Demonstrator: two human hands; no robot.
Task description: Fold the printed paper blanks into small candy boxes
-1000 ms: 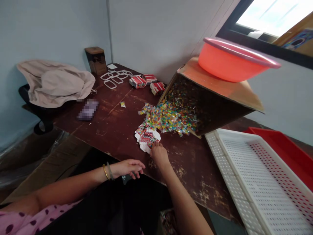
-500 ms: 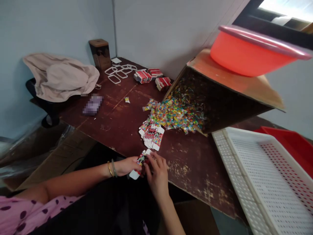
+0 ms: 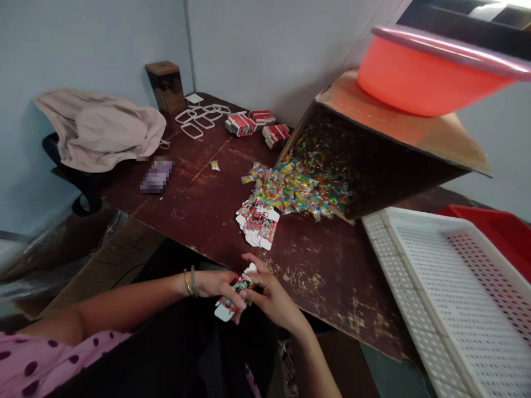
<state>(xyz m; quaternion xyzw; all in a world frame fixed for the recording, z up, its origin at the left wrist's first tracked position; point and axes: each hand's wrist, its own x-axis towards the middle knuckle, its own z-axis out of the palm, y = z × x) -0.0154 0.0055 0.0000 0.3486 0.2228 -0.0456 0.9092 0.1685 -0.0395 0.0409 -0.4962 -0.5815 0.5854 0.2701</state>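
Note:
Just off the table's front edge, my left hand [image 3: 219,286] grips a small printed carton [image 3: 242,284] with white end flaps sticking out. My right hand [image 3: 269,296] closes on the same carton from the other side, thumb on its face and fingers behind it. Red, black and multicoloured print covers the carton. Beyond my hands, a fanned stack of flat cartons [image 3: 259,224] with like print lies on the table. Touching its far side is a heap of small clear packets of colourful candies [image 3: 290,188], spilling from a tipped cardboard box [image 3: 398,132].
A pink-red basin [image 3: 431,74] rests on the tipped box. White perforated trays [image 3: 440,260] and a red tray [image 3: 489,226] stand at the right. Bundled red cartons [image 3: 240,125], white frames [image 3: 193,130], a single packet [image 3: 214,165], a tin [image 3: 166,85] and beige cloth [image 3: 103,132] lie farther back.
My right hand has turned and shifted from the carton's upper end to its side, gripping it. The carton has moved slightly lower and tilted. The camera view has shifted a little.

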